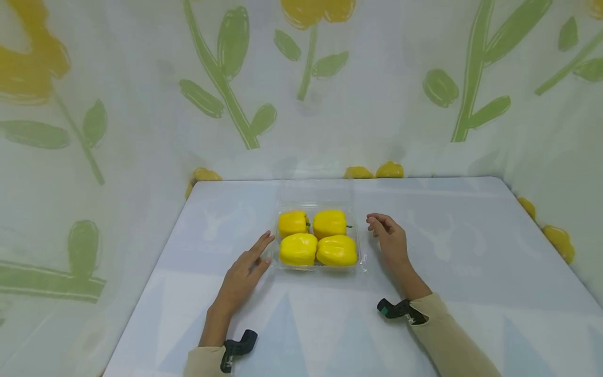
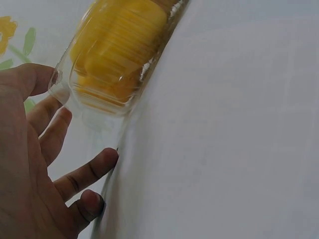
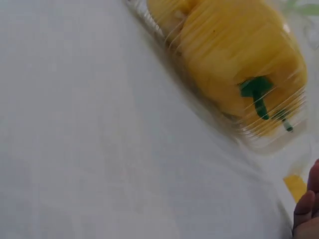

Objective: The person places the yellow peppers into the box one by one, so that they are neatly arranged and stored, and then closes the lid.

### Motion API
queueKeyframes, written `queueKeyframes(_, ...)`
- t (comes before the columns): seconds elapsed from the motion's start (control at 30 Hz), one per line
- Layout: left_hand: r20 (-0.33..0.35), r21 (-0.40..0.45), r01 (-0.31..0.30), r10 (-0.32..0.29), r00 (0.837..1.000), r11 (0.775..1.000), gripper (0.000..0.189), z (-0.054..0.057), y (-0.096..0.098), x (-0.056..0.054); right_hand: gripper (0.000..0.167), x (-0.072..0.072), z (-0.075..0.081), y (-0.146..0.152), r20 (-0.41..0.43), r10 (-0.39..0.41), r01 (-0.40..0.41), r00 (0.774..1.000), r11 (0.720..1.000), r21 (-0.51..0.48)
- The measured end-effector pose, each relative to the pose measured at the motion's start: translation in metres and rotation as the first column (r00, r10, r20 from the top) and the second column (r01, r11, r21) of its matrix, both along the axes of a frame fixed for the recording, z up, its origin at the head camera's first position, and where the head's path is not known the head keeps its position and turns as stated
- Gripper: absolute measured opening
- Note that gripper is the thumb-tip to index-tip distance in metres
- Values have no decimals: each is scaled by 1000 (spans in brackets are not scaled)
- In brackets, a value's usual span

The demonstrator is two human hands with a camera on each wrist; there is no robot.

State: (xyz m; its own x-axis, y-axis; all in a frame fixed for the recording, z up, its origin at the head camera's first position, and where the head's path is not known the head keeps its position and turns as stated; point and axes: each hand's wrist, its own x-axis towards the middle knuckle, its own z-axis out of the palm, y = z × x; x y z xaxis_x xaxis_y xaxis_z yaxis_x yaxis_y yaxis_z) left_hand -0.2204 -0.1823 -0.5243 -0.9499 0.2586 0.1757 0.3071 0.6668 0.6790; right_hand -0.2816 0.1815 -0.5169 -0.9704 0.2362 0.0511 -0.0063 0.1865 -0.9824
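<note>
A clear plastic clamshell box sits mid-table with several yellow bell peppers in two rows inside it. Its transparent lid is folded back behind the base. At the box's left side, my left hand has its fingers extended and spread. In the left wrist view the left thumb overlaps the box's clear rim; contact is uncertain. Beyond the box's right side hovers my right hand, its fingers loosely bent around nothing. Green stems show through the ribbed wall in the right wrist view.
The table has a pale cloth with blue triangles and meets a flower-patterned curtain at the back. Black wrist cameras are strapped by both sleeves.
</note>
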Motion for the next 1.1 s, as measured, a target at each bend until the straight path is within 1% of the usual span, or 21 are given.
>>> queueKeyframes(0.07,-1,-13,-4,4,1000,1000,53,1,2,-1,38,-4,-5,3,52,-3,5,999,999,-36)
queueKeyframes(0.17,1,-27,-23,23,1000,999,53,2,0,2,41,-8,-12,1,81,27,-21,996,997,-72)
queueKeyframes(0.33,10,-15,-16,17,1000,1000,53,4,-1,2,42,-12,-12,-2,49,47,-44,998,997,-69)
queueKeyframes(0.43,10,-14,-13,13,1000,1000,53,3,0,2,43,-16,-11,0,53,55,-51,997,996,-73)
queueKeyframes(0.6,-4,-14,-14,14,1000,1000,53,1,3,1,43,-26,-11,3,71,67,-64,995,997,-52)
queueKeyframes(0.7,-11,-14,-14,14,1000,1000,53,1,2,0,39,-34,-12,2,60,74,-71,995,996,-51)
queueKeyframes(0.9,-6,-8,-11,11,1000,1000,53,3,3,-1,38,-48,-14,2,61,76,-71,995,994,-80)
queueKeyframes(1.0,3,9,-14,14,1000,1000,53,4,4,0,38,-52,-15,1,73,75,-68,995,994,-89)
queueKeyframes(1.1,3,7,-15,15,1000,1000,53,3,4,1,39,-57,-17,0,78,70,-62,994,993,-101)
